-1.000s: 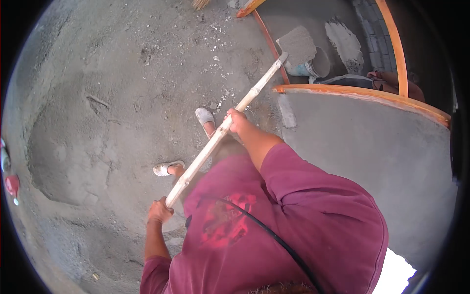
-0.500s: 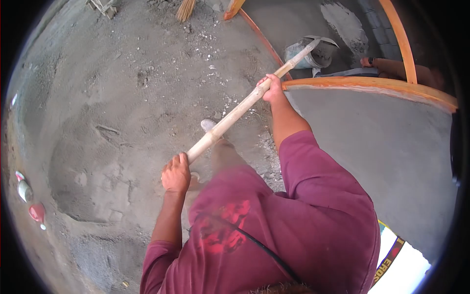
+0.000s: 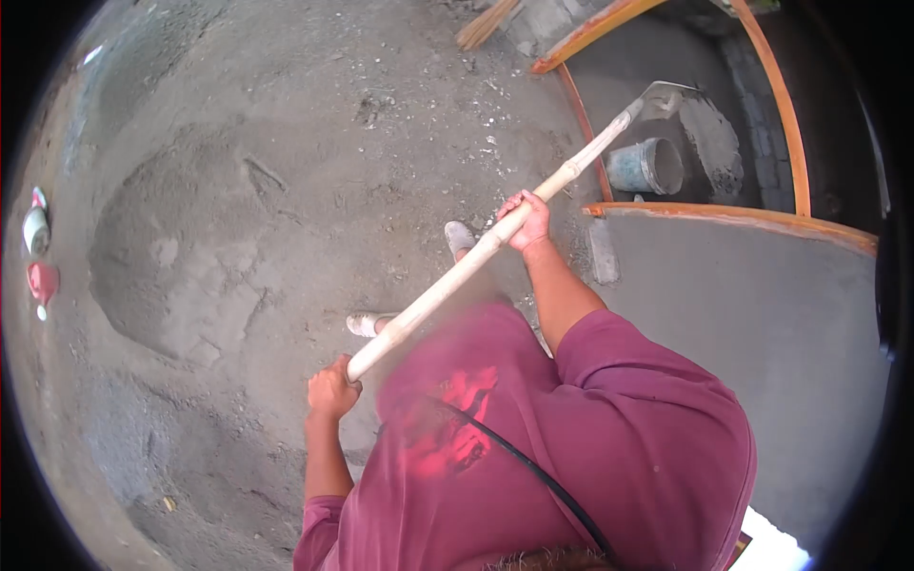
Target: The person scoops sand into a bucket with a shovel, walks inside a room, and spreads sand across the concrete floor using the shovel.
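A hoe with a long pale bamboo handle (image 3: 476, 257) runs diagonally across my body. My left hand (image 3: 333, 386) is closed around its lower end near my waist. Farther up the shaft, my right hand (image 3: 526, 219) grips it with the fingers wrapped over the top. The metal hoe blade (image 3: 662, 100) is at the far end, beyond the doorway's wooden frame. Just below the blade, a dirty pale-blue bucket (image 3: 647, 168) lies tipped with its mouth to the right. A whitish patch of wet mortar (image 3: 712, 147) shows beside it.
An orange wooden frame (image 3: 733, 214) borders a smooth grey wall (image 3: 752, 314) on my right. A straw broom (image 3: 487, 24) rests at the top. Grey mix (image 3: 181, 285) spreads over the ground at left, with a red container (image 3: 43, 283) and a bottle (image 3: 36, 231) beyond it.
The hoe blade has moved up and away from the bucket, which now shows uncovered. The view has shifted, and the person's arm seen behind the frame is no longer visible.
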Demonstrator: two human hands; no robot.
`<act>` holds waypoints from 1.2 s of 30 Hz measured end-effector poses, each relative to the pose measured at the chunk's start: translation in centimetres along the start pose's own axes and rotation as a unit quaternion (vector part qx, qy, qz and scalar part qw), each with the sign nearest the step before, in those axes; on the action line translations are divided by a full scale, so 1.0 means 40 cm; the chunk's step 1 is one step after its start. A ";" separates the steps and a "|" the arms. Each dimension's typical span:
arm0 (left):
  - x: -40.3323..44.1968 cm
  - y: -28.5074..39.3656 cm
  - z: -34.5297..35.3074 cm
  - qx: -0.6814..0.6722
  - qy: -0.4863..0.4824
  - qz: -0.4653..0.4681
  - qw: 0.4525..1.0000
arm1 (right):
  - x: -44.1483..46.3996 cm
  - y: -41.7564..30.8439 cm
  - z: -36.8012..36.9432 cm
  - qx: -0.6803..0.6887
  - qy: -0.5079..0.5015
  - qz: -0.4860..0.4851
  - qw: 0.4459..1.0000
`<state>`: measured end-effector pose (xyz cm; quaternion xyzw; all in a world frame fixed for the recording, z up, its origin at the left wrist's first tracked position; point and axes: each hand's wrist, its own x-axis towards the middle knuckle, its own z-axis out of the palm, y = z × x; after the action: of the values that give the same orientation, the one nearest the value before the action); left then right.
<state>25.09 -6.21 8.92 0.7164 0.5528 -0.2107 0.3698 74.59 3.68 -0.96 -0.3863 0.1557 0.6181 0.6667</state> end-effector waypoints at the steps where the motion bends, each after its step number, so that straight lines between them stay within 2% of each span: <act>1: -0.076 -0.082 0.033 -0.031 -0.011 -0.026 0.999 | -0.006 0.105 0.019 -0.038 0.019 0.025 0.999; 4: -0.331 -0.238 0.134 -0.071 0.064 -0.138 0.986 | -0.016 0.450 0.097 -0.183 0.080 0.116 0.973; 6: -0.484 -0.309 0.226 -0.115 0.032 -0.217 0.969 | -0.018 0.679 0.128 -0.244 0.090 0.187 0.947; 8: -0.610 -0.339 0.329 -0.157 -0.025 -0.253 0.954 | -0.028 0.894 0.116 -0.336 0.084 0.268 0.899; 11: -0.748 -0.266 0.471 -0.305 -0.112 -0.326 0.888 | -0.095 1.162 0.106 -0.476 0.092 0.327 0.811; 13: -0.803 -0.185 0.594 -0.385 -0.119 -0.359 0.842 | -0.136 1.307 0.067 -0.529 0.059 0.377 0.758; 14: -0.822 -0.135 0.648 -0.429 -0.104 -0.381 0.813 | -0.157 1.369 0.042 -0.547 0.033 0.405 0.732; 15: -0.837 -0.094 0.644 -0.490 -0.091 -0.398 0.770 | -0.180 1.437 0.015 -0.596 0.030 0.383 0.706; 18: -0.838 0.038 0.732 -0.586 -0.055 -0.432 0.683 | -0.244 1.591 -0.050 -0.677 -0.037 0.416 0.606; 20: -0.813 0.086 0.714 -0.634 -0.052 -0.454 0.624 | -0.295 1.675 -0.047 -0.711 -0.014 0.422 0.563; 23: -0.735 0.133 0.680 -0.684 -0.013 -0.475 0.553 | -0.270 1.763 -0.047 -0.757 -0.051 0.432 0.488; 25: -0.654 0.072 0.607 -0.679 -0.023 -0.476 0.558 | -0.181 1.822 -0.039 -0.770 -0.059 0.438 0.460; 28: -0.491 -0.206 0.412 -0.655 -0.054 -0.485 0.577 | -0.003 2.021 0.160 -0.748 -0.049 0.423 0.509; 30: -0.351 -0.370 0.350 -0.650 0.003 -0.473 0.595 | 0.158 2.151 0.302 -0.768 -0.111 0.357 0.521; 31: -0.277 -0.428 0.327 -0.646 0.001 -0.469 0.602 | 0.240 2.215 0.371 -0.778 -0.091 0.358 0.508; 33: -0.205 -0.509 0.320 -0.645 0.019 -0.459 0.611 | 0.301 2.272 0.468 -0.771 -0.094 0.356 0.519; 36: -0.205 -0.493 0.292 -0.664 0.037 -0.442 0.601 | 0.288 2.246 0.452 -0.782 -0.082 0.333 0.520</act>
<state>5.20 -18.07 1.45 -0.0517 0.8030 0.1033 0.5847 -13.00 18.95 -26.04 -0.6200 -0.3281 0.6971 -0.1483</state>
